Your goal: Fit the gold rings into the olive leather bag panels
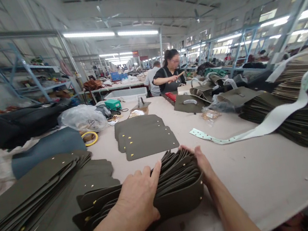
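A thick stack of dark olive leather panels (180,201) stands on edge before me, its upper edges fanned and small metal studs at the right end. My left hand (139,189) wraps over the middle of the stack, thumb on the near face and fingers across the top. Against the stack's right end presses my right hand (201,162), its thumb raised and its other fingers partly hidden behind the panels. Just beyond lie a few flat overlapping panels (149,142) with studs and yellow marks. More olive panels (50,188) are piled at the left.
A white perforated strip (251,130) crosses the table (235,180) toward a tall panel pile (299,118) on the right. A yellow ring (90,138), a plastic bag (83,117) and a green box (113,105) sit at the back left. A co-worker (172,75) works across the table.
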The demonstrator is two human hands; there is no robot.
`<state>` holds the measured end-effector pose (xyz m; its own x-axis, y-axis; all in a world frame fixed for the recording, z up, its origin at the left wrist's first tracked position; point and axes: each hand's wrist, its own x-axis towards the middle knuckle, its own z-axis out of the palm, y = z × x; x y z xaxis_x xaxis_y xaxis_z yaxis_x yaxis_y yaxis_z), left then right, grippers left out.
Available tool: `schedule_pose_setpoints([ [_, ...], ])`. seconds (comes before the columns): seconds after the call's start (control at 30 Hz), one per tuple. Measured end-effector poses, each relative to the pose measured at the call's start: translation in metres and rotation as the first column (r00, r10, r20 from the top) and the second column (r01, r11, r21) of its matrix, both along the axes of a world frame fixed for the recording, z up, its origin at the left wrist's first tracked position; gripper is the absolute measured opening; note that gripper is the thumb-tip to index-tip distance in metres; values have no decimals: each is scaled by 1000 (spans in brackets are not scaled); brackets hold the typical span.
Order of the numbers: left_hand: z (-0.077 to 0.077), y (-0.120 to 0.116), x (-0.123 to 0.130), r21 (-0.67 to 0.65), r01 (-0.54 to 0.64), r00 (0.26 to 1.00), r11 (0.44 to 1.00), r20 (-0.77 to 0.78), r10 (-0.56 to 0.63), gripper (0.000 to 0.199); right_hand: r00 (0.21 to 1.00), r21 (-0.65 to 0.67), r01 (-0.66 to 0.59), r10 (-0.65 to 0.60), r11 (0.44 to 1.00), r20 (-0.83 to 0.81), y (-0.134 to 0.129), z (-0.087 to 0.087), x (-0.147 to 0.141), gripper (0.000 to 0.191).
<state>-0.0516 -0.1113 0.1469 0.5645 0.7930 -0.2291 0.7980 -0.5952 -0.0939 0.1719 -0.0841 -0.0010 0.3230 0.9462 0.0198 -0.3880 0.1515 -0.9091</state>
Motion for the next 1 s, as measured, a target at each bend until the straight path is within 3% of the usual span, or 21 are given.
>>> schedule_pose_setpoints([
  [0.07,-3,-1,-1,18,18,1000,1000,18,-19,116,999,-15,-10,9,1000,-31,-2,-3,-3,72],
  [0.2,-9,-1,-5,28,9,999,1000,51,-10,111,984,-71,-178,175,982,-46,-1,-5,-2,74],
  [0.33,-11,-1,-7,48,8,999,999,47,-11,108,995,15,97,-97,995,23,-4,5,5,81],
  [0.43,-10,-1,-7,39,-2,999,999,33,1,109,966,166,58,-97,984,239,-22,29,4,70],
  [0.5,-10,-1,-8,33,10,999,999,34,-11,108,875,264,-37,-96,964,475,-42,53,-2,58],
  [0.6,-11,-2,-9,35,30,999,999,43,-31,109,581,246,-242,-63,939,811,-69,87,-14,48],
  [0.67,-13,-1,-9,36,26,998,999,48,-27,109,392,169,-353,-19,920,920,-79,98,-17,41],
  [0.7,-14,-1,-10,38,21,998,999,50,-23,108,367,169,-359,-28,918,930,-81,97,-15,33],
  [0.77,-15,0,-10,46,20,998,999,60,-23,107,484,270,-243,-125,932,866,-83,88,-5,24],
  [0.87,-13,0,-9,44,10,998,999,67,-13,105,743,429,78,-339,900,577,-81,60,13,39],
  [0.93,-11,0,-7,24,6,998,1000,66,-7,105,800,415,145,-353,898,485,-82,43,11,49],
  [1.0,-13,-1,-7,-1,6,997,1000,74,-6,105,788,322,91,-266,942,556,-88,34,-5,61],
])
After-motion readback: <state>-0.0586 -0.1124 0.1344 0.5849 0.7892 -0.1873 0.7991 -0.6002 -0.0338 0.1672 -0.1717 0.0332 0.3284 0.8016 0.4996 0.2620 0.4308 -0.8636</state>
